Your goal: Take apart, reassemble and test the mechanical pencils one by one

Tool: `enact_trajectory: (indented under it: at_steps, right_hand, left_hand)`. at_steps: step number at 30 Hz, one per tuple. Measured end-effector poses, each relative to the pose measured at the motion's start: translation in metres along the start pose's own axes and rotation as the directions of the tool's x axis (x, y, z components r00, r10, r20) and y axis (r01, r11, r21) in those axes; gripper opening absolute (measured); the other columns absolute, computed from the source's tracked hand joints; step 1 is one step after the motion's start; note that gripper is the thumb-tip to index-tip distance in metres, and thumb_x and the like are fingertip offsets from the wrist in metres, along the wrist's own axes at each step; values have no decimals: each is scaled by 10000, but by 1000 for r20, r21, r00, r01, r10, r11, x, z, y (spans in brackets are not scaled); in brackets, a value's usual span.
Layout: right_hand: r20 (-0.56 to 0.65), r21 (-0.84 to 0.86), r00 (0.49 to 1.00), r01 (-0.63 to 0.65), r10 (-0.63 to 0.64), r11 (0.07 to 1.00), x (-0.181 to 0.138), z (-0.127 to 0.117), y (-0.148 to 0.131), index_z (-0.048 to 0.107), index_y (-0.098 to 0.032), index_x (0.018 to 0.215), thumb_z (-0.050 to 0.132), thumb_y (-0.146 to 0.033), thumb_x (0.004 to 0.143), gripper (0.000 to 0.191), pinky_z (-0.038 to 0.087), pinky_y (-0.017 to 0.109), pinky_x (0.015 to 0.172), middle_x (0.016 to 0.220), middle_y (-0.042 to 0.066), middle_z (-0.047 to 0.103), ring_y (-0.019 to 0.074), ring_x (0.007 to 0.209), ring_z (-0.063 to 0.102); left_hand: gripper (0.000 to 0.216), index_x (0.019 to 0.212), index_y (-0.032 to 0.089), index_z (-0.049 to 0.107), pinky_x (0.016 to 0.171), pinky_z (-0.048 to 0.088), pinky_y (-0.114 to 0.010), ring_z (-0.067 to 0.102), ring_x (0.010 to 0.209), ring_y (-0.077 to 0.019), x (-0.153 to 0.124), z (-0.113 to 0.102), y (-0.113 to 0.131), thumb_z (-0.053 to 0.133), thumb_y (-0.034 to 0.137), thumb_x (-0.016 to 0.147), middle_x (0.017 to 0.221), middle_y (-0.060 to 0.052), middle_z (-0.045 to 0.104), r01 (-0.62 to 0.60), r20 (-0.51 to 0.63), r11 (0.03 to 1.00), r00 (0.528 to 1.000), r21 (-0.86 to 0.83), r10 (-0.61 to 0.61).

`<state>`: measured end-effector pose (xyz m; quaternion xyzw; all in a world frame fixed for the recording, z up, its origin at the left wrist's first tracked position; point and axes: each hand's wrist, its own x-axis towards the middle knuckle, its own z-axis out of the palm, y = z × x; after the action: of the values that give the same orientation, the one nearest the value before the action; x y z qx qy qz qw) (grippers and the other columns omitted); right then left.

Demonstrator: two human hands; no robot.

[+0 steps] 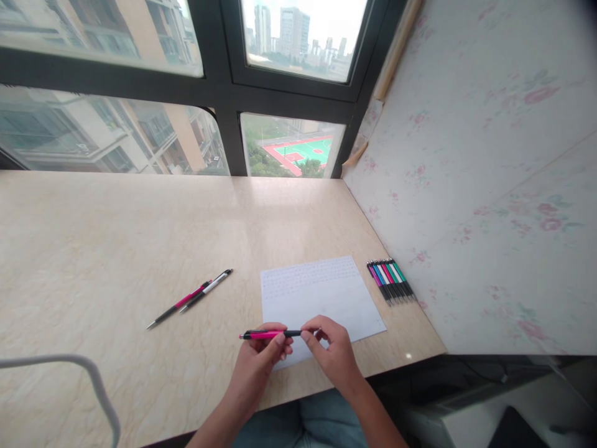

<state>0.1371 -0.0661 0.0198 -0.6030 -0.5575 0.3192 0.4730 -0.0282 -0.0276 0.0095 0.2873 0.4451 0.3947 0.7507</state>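
A pink and black ballpoint pen (pixel 265 335) is held level above the near left part of a sheet of paper (pixel 321 305). My left hand (pixel 262 351) is closed round the pen's barrel. The fingers of my right hand (pixel 332 348) pinch its black tip end, and the point itself is hidden by them. Rows of handwriting cover the upper part of the sheet. Left of the paper, a pink and black pen (pixel 180 303) and a white and black pen (pixel 208 290) lie slanted, close together.
Several pens (pixel 389 280) in mixed colours lie side by side at the right, near the flowered wall (pixel 489 205). A grey curved tube (pixel 88 367) stands at the lower left. The marble-patterned counter (pixel 116 236) reaches back to the window frame (pixel 228 112).
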Motion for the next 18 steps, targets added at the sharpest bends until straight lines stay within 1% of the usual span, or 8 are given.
enact_trajectory:
  at_steps: [3,6,9,13,15,17,18]
  right_hand:
    - [-5,4,999,-40,40,999,-1,1,0,688,-181,810,584,-280,871,156,479,247,609,736,30,678,149,661,599]
    - [-5,19,999,-45,45,999,-2,1,0,690,-179,806,588,-290,872,164,480,246,607,729,29,675,150,659,599]
    - [-13,15,1000,-6,6,1000,-1,1,-1,686,-189,811,591,-253,867,128,483,250,618,753,32,678,153,681,604]
    - [-13,51,996,90,-89,995,0,1,-3,673,-208,814,584,-191,857,100,492,252,627,809,41,676,166,753,624]
    - [0,82,994,108,-109,991,0,1,-4,673,-211,872,587,-164,841,103,494,244,626,876,50,674,172,811,631]
    - [-2,95,997,73,-73,993,-1,2,-4,658,-208,995,618,-169,817,186,491,235,613,950,61,674,178,850,634]
    - [-9,92,999,37,-37,995,-1,2,-4,649,-202,1023,625,-189,821,204,487,231,605,948,61,677,176,838,636]
  left_hand:
    - [327,882,137,677,589,484,-249,638,614,-160,0,0,0,815,346,673,673,-64,716,-19,-2,999,1000,34,19]
    - [320,865,132,680,587,487,-258,637,609,-166,-1,0,0,809,358,678,670,-65,712,-31,3,998,1000,58,31]
    - [327,861,131,679,584,480,-246,633,607,-158,0,0,0,813,365,674,671,-69,718,-25,-3,999,1000,43,25]
    - [359,839,129,681,560,467,-225,621,589,-145,1,1,0,847,365,624,651,-63,716,14,-37,1000,999,-18,-14]
    - [376,834,129,684,562,471,-224,624,591,-147,1,2,1,857,372,604,651,-63,718,27,-51,999,998,-39,-29]
    - [386,831,129,688,569,477,-225,629,595,-149,0,3,2,863,376,592,652,-65,720,31,-54,999,998,-40,-33]
    - [386,832,129,689,571,479,-225,630,596,-149,0,4,3,863,375,592,653,-66,721,29,-54,999,998,-35,-31]
